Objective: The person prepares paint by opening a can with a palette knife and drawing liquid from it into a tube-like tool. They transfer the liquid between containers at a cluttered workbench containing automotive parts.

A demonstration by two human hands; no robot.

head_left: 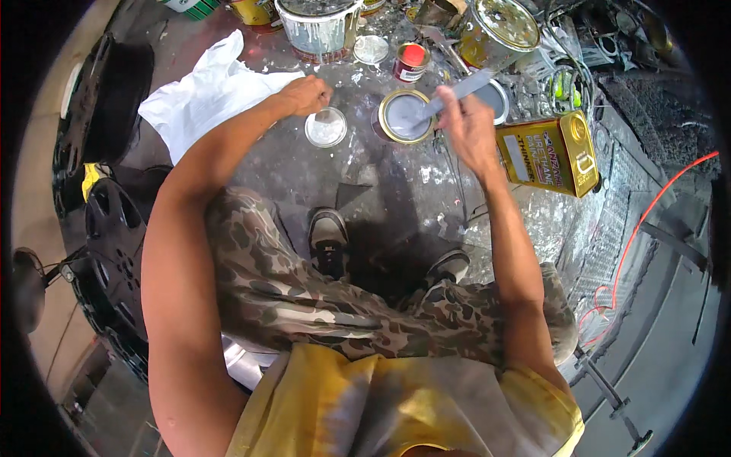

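Observation:
My right hand [470, 126] grips a flat grey stirring stick [474, 82]. Its lower end dips into an open paint can [406, 116] holding grey paint. Curled fingers close my left hand [304, 96] just above a small round container or lid [326, 127] with a whitish top; whatever they may hold is hidden. Beside that wrist, a crumpled white plastic bag [209, 95] lies on the floor. A round lid with grey on it [495, 101] sits partly behind my right hand. A golden rectangular thinner tin [547, 154] stands right of it.
Beyond my hands stand a paint-streaked bucket [318, 34], a small red-capped can [411, 61] and a large stained can [499, 34]. A black wheel [118, 240] is at the left. A red hose [636, 236] curves along the right.

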